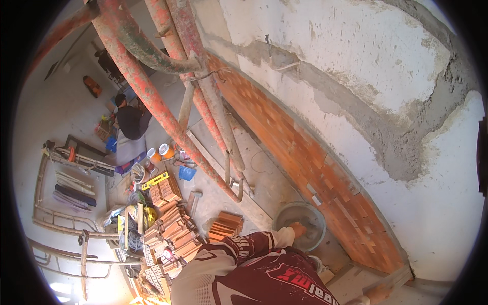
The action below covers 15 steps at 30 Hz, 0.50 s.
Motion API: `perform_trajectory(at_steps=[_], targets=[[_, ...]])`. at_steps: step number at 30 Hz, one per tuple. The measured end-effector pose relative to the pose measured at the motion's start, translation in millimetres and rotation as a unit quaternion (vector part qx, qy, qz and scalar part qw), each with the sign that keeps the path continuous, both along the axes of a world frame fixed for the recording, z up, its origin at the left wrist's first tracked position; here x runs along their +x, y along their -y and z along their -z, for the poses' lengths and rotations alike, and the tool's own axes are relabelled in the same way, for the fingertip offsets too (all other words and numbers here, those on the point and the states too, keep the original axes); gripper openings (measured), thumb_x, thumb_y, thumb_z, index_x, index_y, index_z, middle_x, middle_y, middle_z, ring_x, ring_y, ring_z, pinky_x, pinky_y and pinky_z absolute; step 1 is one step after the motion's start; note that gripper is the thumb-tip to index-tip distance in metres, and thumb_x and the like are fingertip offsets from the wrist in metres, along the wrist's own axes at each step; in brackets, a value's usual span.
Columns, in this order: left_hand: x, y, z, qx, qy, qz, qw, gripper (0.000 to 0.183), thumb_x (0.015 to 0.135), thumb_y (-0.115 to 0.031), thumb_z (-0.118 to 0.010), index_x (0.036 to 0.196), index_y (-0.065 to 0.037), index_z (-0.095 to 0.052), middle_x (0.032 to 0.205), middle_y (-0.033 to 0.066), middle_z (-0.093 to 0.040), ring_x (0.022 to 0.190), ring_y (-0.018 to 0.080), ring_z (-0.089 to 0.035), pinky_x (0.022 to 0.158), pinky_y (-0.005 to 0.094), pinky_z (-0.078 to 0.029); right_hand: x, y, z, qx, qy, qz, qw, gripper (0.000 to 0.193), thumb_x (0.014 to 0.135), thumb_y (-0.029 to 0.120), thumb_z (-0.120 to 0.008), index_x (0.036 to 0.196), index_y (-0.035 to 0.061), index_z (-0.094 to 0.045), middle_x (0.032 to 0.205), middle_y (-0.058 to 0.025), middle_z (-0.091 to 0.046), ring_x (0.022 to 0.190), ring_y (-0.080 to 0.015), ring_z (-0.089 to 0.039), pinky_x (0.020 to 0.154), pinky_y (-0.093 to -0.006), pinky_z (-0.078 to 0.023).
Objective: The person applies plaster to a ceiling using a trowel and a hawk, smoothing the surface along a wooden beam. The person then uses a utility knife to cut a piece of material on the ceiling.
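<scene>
My left hand (pixel 298 230) reaches down into a round grey basin (pixel 323 223) that holds grey, wet-looking mortar (pixel 287 219). Its fingers are too small and indistinct to show whether they grip anything. At the lower right edge, my right hand (pixel 377 293) is closed on a flat, pale, board-like tool (pixel 395 278). That tool lies close to the foot of the wall (pixel 447 223), where white plaster meets a curved-looking band of orange brick (pixel 305 168). Rough grey mortar patches (pixel 401 152) run across the white plaster.
Red, mortar-spattered scaffold tubes (pixel 147 86) cross overhead. Stacked orange bricks (pixel 173 229), a yellow level (pixel 155 181), a hammer (pixel 193 202), a blue piece (pixel 187 174) and white-and-orange buckets (pixel 165 151) stand left. A person in dark clothing (pixel 131 121) sits farther back. A metal frame (pixel 66 223) stands leftmost.
</scene>
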State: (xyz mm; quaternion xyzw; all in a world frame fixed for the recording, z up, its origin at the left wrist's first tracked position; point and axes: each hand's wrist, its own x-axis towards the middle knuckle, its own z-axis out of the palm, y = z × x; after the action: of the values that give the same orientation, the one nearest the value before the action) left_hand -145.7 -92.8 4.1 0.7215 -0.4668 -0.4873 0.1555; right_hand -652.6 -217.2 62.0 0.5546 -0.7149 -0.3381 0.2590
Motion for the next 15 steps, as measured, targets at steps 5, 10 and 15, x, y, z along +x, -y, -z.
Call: perform_trajectory(at_steps=[5,10,15], targets=[[-3,3,-9,0.019,-0.055,-0.048,0.997,0.020,0.076,-0.018,-0.049,0.088,-0.009,-0.062,0.089,0.0180,-0.058,0.090,0.0315,-0.052,0.079,0.0392,-0.041,-38,-1,11,-0.091,0.147,-0.008,0.985,0.052,0.090,0.032,-0.031,0.137,0.0120,-0.023,0.145,-0.0100,-0.012,0.131,-0.0405,-0.010,0.099,-0.0618,-0.017],[-6,-5,47,-0.013,-0.099,-0.114,0.988,0.027,0.074,-0.020,-0.051,0.092,-0.002,-0.056,0.078,0.0149,-0.056,0.076,0.0254,-0.053,0.068,0.0369,-0.041,-51,5,24,-0.188,0.235,-0.070,0.951,0.052,0.090,0.032,-0.031,0.137,0.0114,-0.024,0.145,-0.0109,-0.014,0.130,-0.0411,-0.014,0.099,-0.0615,-0.016],[-7,0,42,0.021,-0.179,-0.207,0.962,0.034,0.070,-0.024,-0.054,0.092,0.002,-0.050,0.072,0.0107,-0.053,0.064,0.0204,-0.049,0.058,0.0344,-0.039,-47,6,19,-0.167,0.266,-0.033,0.949,0.054,0.090,0.034,-0.031,0.137,0.0114,-0.023,0.145,-0.0118,-0.013,0.131,-0.0396,-0.013,0.101,-0.0595,-0.014]])
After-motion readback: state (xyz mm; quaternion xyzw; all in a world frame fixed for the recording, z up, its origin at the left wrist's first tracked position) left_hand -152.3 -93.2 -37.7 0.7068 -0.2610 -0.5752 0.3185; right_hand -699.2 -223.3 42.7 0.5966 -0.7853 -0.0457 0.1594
